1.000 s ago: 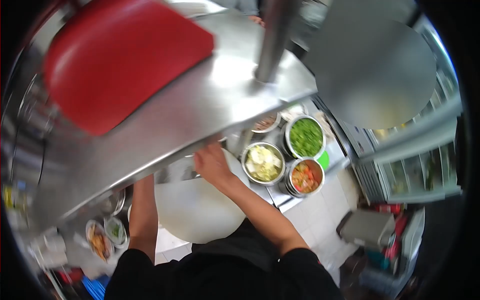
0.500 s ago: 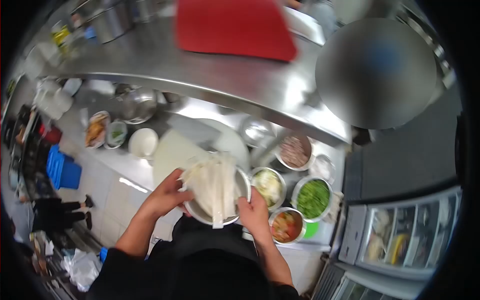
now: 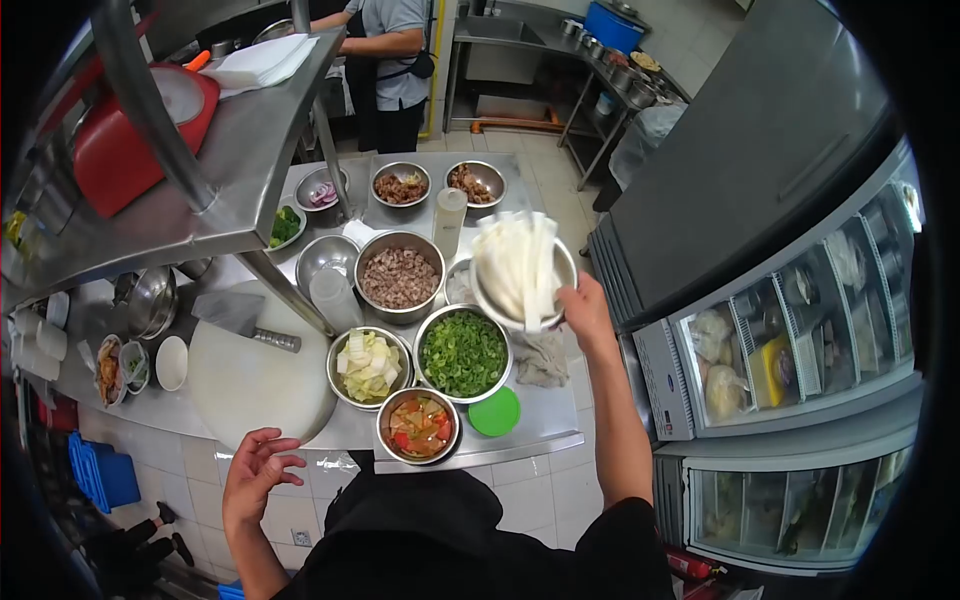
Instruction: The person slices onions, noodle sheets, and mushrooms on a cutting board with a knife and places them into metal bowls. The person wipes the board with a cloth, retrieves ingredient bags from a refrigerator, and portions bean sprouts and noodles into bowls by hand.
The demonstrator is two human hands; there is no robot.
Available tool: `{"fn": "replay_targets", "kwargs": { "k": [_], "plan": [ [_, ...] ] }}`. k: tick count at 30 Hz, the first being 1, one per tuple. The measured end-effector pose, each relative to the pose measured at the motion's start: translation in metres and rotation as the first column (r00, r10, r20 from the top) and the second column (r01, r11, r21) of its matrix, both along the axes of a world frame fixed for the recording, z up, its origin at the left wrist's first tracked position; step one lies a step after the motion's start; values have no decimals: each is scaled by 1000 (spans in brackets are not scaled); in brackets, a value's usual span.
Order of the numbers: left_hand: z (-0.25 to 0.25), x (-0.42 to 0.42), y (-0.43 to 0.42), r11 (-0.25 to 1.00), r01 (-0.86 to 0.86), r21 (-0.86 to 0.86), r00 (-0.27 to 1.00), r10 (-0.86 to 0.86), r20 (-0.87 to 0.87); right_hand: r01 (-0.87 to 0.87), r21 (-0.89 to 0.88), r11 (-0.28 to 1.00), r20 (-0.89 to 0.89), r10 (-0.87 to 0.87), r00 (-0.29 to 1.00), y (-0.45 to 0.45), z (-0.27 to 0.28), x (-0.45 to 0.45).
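Observation:
My right hand [image 3: 588,312] grips the rim of a metal bowl [image 3: 568,270] heaped with long, flat white strips [image 3: 518,262], which look like wide noodles. This bowl is held over the right side of the table, past the bowl of chopped greens [image 3: 463,352]. Nothing is in my left hand [image 3: 262,474]; its fingers are apart and slightly curled, near the front edge of the round white cutting board [image 3: 230,385]. A cleaver [image 3: 228,312] lies on that board. Between my hands stand bowls of cut cabbage [image 3: 368,367], red and orange vegetable pieces [image 3: 417,427] and diced meat [image 3: 400,277].
A steel shelf [image 3: 240,190] on posts overhangs the left of the table. Beside the greens are a green lid [image 3: 495,411] and a grey cloth [image 3: 542,358]. Upright bottles [image 3: 450,220] stand among the bowls. A glass-door fridge [image 3: 800,310] is at right; another person [image 3: 395,60] stands behind.
The bowl of white strips has moved right and away from my body, in my right hand. My left hand has let go of it. The view has turned right.

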State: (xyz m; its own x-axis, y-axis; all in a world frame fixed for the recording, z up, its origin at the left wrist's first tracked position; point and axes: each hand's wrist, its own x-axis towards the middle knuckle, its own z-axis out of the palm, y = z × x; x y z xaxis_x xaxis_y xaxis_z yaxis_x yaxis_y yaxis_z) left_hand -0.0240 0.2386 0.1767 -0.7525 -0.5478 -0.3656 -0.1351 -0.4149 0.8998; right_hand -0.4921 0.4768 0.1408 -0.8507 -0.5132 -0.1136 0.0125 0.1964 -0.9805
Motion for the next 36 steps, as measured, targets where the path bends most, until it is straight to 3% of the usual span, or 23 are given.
{"fn": "replay_targets", "kwargs": {
  "k": [2,8,12,18,21,22,24,26,28,30,34,36],
  "plan": [
    [-3,4,5,999,-50,-20,998,51,34,109,19,994,-110,-106,988,-3,-44,-48],
    [-16,19,28,989,-145,-41,979,150,138,368,144,919,-35,-367,929,-40,-166,-128],
    [-18,26,36,976,-207,-63,955,216,204,469,68,880,125,-474,871,-71,-186,-129],
    [-20,24,38,965,-254,-63,938,261,229,495,75,866,200,-499,843,-89,-209,-134],
    [-22,24,37,962,-268,-43,931,271,243,369,272,889,243,-434,868,-82,-182,-126],
    [-24,27,37,961,-274,-38,928,275,250,485,346,803,-78,-490,868,-83,-175,-120],
    [-30,33,36,954,-299,-34,915,297,274,725,332,603,-670,-390,632,-93,-158,-105],
    [-37,41,36,943,-331,-36,891,324,317,581,195,790,-749,-263,608,-118,-135,-113],
    [-42,45,36,939,-342,-46,877,336,343,319,87,944,-881,-77,467,-151,-133,-135],
    [-45,45,39,931,-361,-50,868,355,348,228,310,923,-892,199,405,-193,-135,-152],
    [-41,48,50,903,-425,-52,840,416,350,187,344,920,-938,326,119,-256,-193,-203],
    [-41,57,58,885,-463,-47,813,445,375,186,460,868,-887,440,137,-263,-192,-202]
  ]
}}
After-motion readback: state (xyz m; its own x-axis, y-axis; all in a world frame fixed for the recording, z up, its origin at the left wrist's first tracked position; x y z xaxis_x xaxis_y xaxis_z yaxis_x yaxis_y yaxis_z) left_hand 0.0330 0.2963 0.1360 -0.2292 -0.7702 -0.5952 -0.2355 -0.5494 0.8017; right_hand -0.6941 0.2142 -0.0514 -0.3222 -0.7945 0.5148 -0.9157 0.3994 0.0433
